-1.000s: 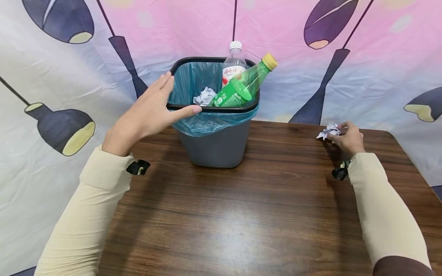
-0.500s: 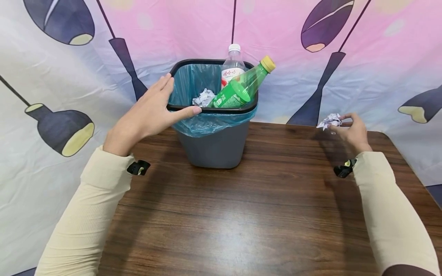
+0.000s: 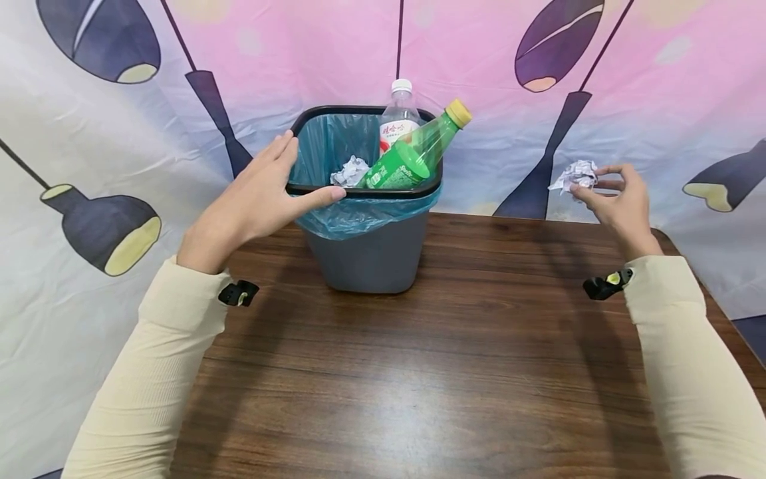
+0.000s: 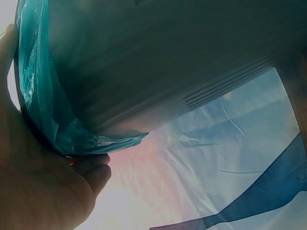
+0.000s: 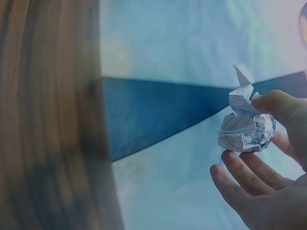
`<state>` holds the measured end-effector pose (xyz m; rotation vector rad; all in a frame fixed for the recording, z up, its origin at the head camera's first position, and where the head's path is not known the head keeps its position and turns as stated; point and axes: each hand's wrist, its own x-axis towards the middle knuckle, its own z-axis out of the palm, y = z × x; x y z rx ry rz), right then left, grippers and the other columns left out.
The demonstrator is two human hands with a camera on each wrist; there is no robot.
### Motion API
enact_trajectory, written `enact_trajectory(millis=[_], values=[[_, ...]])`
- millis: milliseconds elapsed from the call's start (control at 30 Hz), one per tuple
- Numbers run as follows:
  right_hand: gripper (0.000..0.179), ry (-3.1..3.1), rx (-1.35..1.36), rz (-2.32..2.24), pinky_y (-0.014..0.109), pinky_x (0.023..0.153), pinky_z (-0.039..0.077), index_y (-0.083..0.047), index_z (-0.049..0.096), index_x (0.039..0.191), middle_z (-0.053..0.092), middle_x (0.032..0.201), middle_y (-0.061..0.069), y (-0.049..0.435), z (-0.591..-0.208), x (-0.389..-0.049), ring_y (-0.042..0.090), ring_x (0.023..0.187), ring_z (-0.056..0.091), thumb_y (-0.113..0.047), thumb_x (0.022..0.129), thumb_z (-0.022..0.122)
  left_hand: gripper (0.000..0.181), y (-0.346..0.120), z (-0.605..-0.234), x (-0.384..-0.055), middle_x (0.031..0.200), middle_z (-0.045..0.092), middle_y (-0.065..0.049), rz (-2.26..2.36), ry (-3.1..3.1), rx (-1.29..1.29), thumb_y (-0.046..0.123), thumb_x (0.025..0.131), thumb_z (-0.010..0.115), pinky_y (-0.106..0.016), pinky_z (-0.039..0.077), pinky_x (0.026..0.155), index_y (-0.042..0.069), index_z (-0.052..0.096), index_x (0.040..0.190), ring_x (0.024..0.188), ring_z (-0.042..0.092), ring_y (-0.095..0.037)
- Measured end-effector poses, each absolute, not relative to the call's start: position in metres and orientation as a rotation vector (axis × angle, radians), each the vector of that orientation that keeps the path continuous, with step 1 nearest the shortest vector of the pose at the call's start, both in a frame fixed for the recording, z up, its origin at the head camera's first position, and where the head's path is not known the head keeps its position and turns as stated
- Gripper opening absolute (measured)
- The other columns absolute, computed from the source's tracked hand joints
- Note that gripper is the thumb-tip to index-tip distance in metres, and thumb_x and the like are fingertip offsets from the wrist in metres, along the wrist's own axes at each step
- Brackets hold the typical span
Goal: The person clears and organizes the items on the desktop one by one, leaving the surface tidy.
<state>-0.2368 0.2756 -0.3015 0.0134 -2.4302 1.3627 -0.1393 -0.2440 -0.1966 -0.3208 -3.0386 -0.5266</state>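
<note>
My right hand [image 3: 625,203] pinches a crumpled paper ball [image 3: 576,178] between thumb and fingers, raised above the far right of the table. In the right wrist view, the lined paper ball [image 5: 247,127] shows close up, with some fingers spread below it. My left hand [image 3: 251,189] rests with fairly straight fingers at the left corner of a grey trash bin [image 3: 371,256], its thumb along the black front rim. A teal bag [image 4: 60,122] lines the bin. Inside are another paper ball [image 3: 350,171], a leaning green Sprite bottle [image 3: 397,166] and a clear bottle [image 3: 397,126] with a white cap.
The bin stands on a dark wooden table [image 3: 383,372], towards its far left. A printed cloth backdrop [image 3: 491,60] hangs behind the table and along its left side. The green bottle's yellow-capped neck sticks out past the bin's right rim.
My right hand has lifted the paper ball from near the tabletop to well above it. My left hand stays at the bin's rim. The view has shifted slightly.
</note>
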Motion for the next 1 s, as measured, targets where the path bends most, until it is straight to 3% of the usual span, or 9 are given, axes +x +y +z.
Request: enact_trajectory(millis=[133, 400, 1000], values=[[0.039, -2.361, 0.046, 1.478, 0.010, 0.067, 0.053, -0.021, 0.056, 0.122, 0.055, 0.108, -0.004, 0.265, -0.286, -0.235, -0.005, 0.082, 0.061, -0.017, 0.090, 0.078, 0.116, -0.245, -0.197, -0.139, 0.168, -0.008, -0.005, -0.536, -3.032, -0.320, 0.082, 0.087, 0.046, -0.053, 0.003, 0.123, 0.006, -0.001, 0.162, 0.155, -0.008, -0.024], [0.044, -1.952, 0.147, 1.998, 0.018, 0.066, 0.058, -0.010, 0.061, 0.114, 0.061, 0.105, 0.007, 0.241, -0.254, -0.229, 0.011, 0.080, 0.068, 0.002, 0.079, 0.084, 0.116, -0.245, -0.197, -0.138, 0.168, -0.008, -0.005, -0.540, -3.035, -0.320, 0.083, 0.087, 0.045, -0.053, 0.002, 0.123, 0.007, -0.001, 0.162, 0.155, -0.009, -0.022], [0.050, -1.577, 0.316, 2.206, 0.033, 0.074, 0.061, -0.004, 0.062, 0.116, 0.058, 0.109, 0.018, 0.187, -0.194, -0.212, 0.025, 0.083, 0.072, 0.008, 0.074, 0.086, 0.117, -0.244, -0.197, -0.139, 0.169, -0.009, -0.005, -0.523, -3.028, -0.331, 0.083, 0.086, 0.045, -0.054, 0.003, 0.123, 0.006, -0.001, 0.162, 0.155, -0.008, -0.024]])
